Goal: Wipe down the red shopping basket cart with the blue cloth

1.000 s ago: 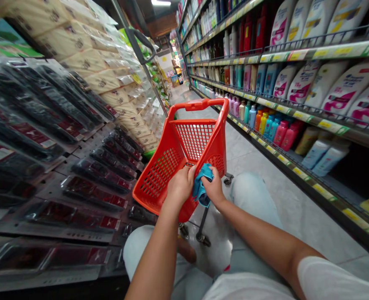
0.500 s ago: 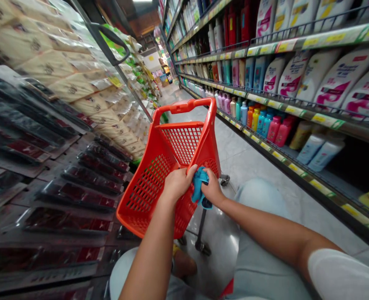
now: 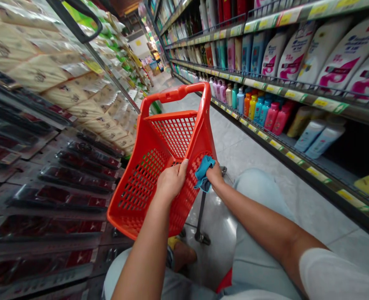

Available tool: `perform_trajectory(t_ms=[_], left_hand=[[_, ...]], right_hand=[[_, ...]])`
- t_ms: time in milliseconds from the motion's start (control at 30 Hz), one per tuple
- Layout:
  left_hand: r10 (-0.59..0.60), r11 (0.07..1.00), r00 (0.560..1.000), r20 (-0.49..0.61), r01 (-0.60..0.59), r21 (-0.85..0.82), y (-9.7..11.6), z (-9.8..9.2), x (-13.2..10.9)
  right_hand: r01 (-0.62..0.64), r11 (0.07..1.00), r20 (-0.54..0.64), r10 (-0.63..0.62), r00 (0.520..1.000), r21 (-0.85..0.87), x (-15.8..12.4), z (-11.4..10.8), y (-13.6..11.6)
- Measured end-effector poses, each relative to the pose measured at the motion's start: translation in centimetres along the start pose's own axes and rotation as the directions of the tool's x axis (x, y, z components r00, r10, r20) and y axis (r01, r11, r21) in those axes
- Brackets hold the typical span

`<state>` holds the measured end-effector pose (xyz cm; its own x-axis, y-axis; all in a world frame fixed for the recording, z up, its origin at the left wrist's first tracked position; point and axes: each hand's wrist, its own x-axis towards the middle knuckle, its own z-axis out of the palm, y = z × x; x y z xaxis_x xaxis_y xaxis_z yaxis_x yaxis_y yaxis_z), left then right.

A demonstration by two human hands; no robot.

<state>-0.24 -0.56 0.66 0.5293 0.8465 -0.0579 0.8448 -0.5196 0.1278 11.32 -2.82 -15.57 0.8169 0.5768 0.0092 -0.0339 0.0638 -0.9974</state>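
An orange plastic shopping cart (image 3: pixel 146 179) with mesh walls stands in a shop aisle in front of me, tilted toward the left. My left hand (image 3: pixel 171 183) grips the cart's near rim, fingers curled over the edge. My right hand (image 3: pixel 214 176) is closed on a blue cloth (image 3: pixel 203 171) and presses it against the cart's right side wall near the rim. The cart's inside looks empty. Its handle (image 3: pixel 174 92) is at the far end. My knees in light trousers show below.
Shelves of bottles (image 3: pixel 259 112) in many colours line the right side. On the left hang dark packaged goods (image 3: pixel 62 179) and beige packs (image 3: pixel 62 96) above them. The tiled aisle floor (image 3: pixel 234 150) runs ahead. The cart's wheel post (image 3: pixel 200 221) stands by my knees.
The cart has tilted and shifted left. My right hand with the cloth moved from the near rim out onto the right side wall; my left hand kept its hold.
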Motion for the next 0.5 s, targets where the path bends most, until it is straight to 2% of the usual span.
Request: perform_trajectory(t_ms=[67, 133, 167, 200, 333, 500], left_hand=[[0.001, 1.0, 1.0, -0.002, -0.002, -0.025, 0.0, 0.0, -0.2], [0.001, 0.999, 1.0, 0.006, 0.0, -0.041, 0.1, -0.1, -0.5], [-0.002, 0.999, 1.0, 0.01, 0.003, -0.042, 0.1, -0.1, -0.6], [-0.006, 0.999, 1.0, 0.011, 0.006, -0.041, 0.1, -0.1, -0.6], [-0.016, 0.999, 1.0, 0.001, 0.016, -0.039, 0.0, -0.1, -0.7], [-0.013, 0.999, 1.0, 0.002, 0.014, -0.05, -0.2, 0.1, -0.6]], right_hand=[[0.091, 0.996, 0.032, -0.091, 0.995, -0.006, -1.0, -0.1, -0.5], [0.231, 0.973, 0.113, -0.228, 0.967, -0.016, -1.4, -0.3, -1.0], [0.263, 0.964, 0.132, -0.258, 0.957, -0.029, -1.3, -0.4, -1.0], [0.259, 0.965, 0.128, -0.251, 0.96, -0.05, -1.0, -0.5, -0.9], [0.071, 0.99, -0.004, -0.072, 0.997, -0.12, 0.9, -0.5, 0.1], [0.177, 0.979, 0.079, -0.169, 0.982, -0.101, 0.1, -0.5, 0.6]])
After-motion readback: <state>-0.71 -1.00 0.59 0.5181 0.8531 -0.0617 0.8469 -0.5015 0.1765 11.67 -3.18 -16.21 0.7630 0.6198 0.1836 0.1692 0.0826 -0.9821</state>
